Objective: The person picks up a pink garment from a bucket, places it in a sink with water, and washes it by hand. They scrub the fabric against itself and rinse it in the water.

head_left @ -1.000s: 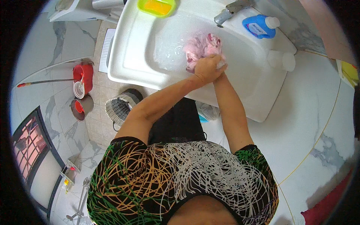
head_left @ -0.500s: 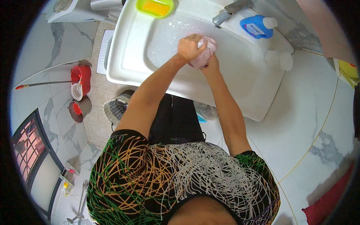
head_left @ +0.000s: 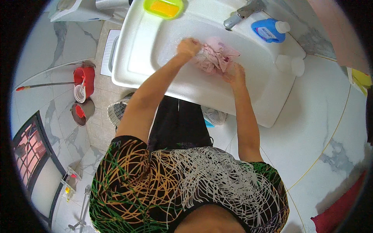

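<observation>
Both hands are clenched on the pink cloth (head_left: 216, 58) in the sink (head_left: 147, 58): left hand (head_left: 189, 47), right hand (head_left: 234, 73). I'd keep it low over the water, twisting evenly.

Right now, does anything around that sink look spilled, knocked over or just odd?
Nothing stands out. Both hands, left hand and right hand, grip a wet pink cloth inside the white sink. The blue bottle lies flat on the rim, with no spill visible.

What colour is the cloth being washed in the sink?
The cloth is pale pink with darker pink patches, seen in the head view.
</observation>
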`<state>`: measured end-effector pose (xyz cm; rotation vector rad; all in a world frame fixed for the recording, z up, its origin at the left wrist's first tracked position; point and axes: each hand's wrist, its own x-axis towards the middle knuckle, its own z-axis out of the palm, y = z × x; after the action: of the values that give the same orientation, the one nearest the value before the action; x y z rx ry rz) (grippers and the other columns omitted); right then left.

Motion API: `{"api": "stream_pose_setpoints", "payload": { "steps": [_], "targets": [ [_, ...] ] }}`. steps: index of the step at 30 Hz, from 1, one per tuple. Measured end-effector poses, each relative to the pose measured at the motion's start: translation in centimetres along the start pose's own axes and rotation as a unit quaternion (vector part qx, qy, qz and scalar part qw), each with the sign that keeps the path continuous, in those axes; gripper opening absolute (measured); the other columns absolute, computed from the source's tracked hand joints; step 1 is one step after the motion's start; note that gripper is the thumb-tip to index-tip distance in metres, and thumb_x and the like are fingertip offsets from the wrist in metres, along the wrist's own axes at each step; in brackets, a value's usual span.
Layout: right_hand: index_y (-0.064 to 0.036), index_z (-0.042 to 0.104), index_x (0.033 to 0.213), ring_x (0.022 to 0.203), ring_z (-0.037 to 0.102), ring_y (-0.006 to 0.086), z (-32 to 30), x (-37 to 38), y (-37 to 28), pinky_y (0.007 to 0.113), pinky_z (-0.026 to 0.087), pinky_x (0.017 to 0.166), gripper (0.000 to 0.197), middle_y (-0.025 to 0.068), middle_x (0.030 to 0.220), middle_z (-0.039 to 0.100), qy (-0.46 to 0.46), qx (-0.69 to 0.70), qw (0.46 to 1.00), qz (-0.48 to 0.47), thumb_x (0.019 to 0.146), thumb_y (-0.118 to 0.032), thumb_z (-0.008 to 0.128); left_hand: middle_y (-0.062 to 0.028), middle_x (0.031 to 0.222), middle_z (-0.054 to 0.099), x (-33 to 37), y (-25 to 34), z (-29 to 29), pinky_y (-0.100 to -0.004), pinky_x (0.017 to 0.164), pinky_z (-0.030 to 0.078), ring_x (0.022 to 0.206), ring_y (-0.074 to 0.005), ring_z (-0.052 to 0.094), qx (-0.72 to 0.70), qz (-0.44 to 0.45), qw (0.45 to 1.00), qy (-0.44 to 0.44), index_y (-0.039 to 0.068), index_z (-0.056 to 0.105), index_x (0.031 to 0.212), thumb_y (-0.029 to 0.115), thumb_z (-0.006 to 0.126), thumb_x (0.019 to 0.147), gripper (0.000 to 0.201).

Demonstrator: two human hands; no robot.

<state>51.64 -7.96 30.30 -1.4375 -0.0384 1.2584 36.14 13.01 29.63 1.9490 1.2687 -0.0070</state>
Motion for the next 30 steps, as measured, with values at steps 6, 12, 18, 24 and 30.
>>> {"api": "stream_pose_setpoints", "payload": {
  "steps": [6, 12, 18, 24, 30],
  "targets": [
    [-0.0133, 0.051, 0.119, 0.102, 0.054, 0.0259, 8.3, -0.6, -3.6, 0.044, 0.046, 0.084, 0.055, 0.0086, 0.115, 0.055, -0.041, 0.211, 0.973, 0.08, 0.089, -0.056, 0.034, -0.0139, 0.107, 0.062, -1.7, 3.0, 4.4, -0.0375, 0.086, 0.047, 0.099, -0.0287, 0.06, -0.287, 0.04, 0.956, -0.041, 0.01, 0.059, 0.112, 0.04, 0.067, 0.069, 0.053],
    [-0.0118, 0.051, 0.119, 0.107, 0.052, 0.0242, 4.1, 3.5, -4.7, 0.043, 0.044, 0.09, 0.053, 0.0083, 0.118, 0.053, -0.12, 0.208, 0.965, 0.104, 0.092, -0.052, 0.031, -0.0136, 0.109, 0.058, -6.1, 9.7, 4.2, -0.0385, 0.084, 0.047, 0.1, -0.0291, 0.056, -0.194, 0.278, 0.94, 0.03, 0.009, 0.06, 0.109, 0.024, 0.073, 0.06, 0.053],
    [-0.0102, 0.051, 0.118, 0.105, 0.053, 0.0229, 3.1, 2.6, -4.5, 0.041, 0.046, 0.088, 0.048, 0.0076, 0.116, 0.054, -0.116, 0.173, 0.978, -0.021, 0.092, -0.047, 0.035, -0.0147, 0.101, 0.054, -12.0, 13.2, 2.6, -0.0416, 0.074, 0.048, 0.088, -0.0319, 0.057, -0.146, 0.376, 0.899, 0.172, 0.011, 0.062, 0.101, 0.018, 0.067, 0.065, 0.037],
    [-0.0085, 0.051, 0.117, 0.103, 0.055, 0.0215, 5.9, 3.1, -2.2, 0.039, 0.048, 0.086, 0.043, 0.0069, 0.115, 0.055, -0.141, 0.245, 0.959, -0.026, 0.092, -0.042, 0.039, -0.0096, 0.09, 0.059, -7.1, 9.9, 3.9, -0.0389, 0.066, 0.049, 0.082, -0.0293, 0.059, -0.057, 0.416, 0.88, 0.222, 0.013, 0.065, 0.086, 0.022, 0.065, 0.07, 0.018],
    [-0.0069, 0.051, 0.116, 0.101, 0.056, 0.0202, 7.5, 2.6, -0.3, 0.037, 0.049, 0.084, 0.039, 0.0062, 0.113, 0.056, -0.138, 0.218, 0.966, -0.023, 0.092, -0.037, 0.043, -0.0112, 0.079, 0.063, -4.0, 6.4, 3.9, -0.0401, 0.057, 0.05, 0.062, -0.0309, 0.061, 0.0, 0.33, 0.93, 0.162, 0.013, 0.066, 0.08, 0.031, 0.061, 0.073, 0.02]
  ]
}}
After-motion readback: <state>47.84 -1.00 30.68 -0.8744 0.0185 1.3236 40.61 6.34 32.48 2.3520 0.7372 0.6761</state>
